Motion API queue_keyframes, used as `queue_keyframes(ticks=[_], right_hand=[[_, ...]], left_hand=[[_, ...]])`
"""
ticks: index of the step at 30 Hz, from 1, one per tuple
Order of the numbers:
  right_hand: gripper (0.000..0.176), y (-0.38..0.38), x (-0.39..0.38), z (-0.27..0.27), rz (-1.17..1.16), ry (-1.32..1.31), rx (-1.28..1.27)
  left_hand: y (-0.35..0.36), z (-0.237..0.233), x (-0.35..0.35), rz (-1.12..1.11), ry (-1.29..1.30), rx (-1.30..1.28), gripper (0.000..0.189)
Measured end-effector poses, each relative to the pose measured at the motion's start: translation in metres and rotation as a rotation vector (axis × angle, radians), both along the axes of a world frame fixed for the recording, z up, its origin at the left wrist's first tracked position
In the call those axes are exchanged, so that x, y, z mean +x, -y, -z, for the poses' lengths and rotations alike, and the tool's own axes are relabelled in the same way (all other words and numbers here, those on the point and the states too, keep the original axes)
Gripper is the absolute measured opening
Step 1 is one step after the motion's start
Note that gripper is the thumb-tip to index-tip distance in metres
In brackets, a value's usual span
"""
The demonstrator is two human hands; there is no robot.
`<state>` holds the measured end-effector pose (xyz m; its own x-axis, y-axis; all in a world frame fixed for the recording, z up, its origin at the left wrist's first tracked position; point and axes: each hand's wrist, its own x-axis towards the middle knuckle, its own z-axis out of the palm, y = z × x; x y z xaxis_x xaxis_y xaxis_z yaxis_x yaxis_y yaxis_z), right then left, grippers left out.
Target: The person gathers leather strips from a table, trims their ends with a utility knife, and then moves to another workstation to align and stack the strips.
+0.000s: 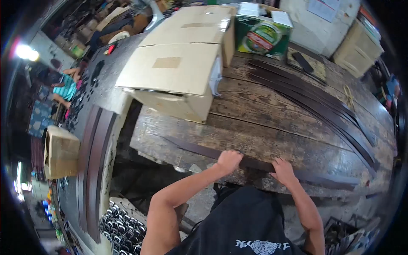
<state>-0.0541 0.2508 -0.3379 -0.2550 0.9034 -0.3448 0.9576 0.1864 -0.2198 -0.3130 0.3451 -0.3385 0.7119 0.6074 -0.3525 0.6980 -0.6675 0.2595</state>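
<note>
A long dark brown strip (199,149) lies along the near edge of the worn wooden table (238,106), its left end tapering to a point. My left hand (230,162) is closed on the strip near its middle, fingers curled. To the right of it, my right hand (282,170) rests at the same strip with its fingertips on it and its thumb apart. Whether those fingers press or pinch the strip is hard to tell. Several similar dark strips (314,102) lie in a fanned pile on the right of the table.
A large cardboard box (170,68) and a green box (263,36) stand at the back. A phone-like dark object (302,62) lies on a board. Brown strips (95,170) and a small carton (61,152) are at left, above buckles (121,229). A person (66,87) sits far left.
</note>
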Motion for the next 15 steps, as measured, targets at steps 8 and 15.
queue_keyframes(ticks=[8,15], right_hand=[[0.046,0.044,0.080,0.009,0.061,0.209,0.025],[0.024,0.055,0.125,0.001,0.044,0.023,0.079]], left_hand=[[0.008,-0.003,0.007,-0.110,0.026,0.023,0.045],[0.008,-0.010,0.022,-0.140,-0.073,0.019,0.043]])
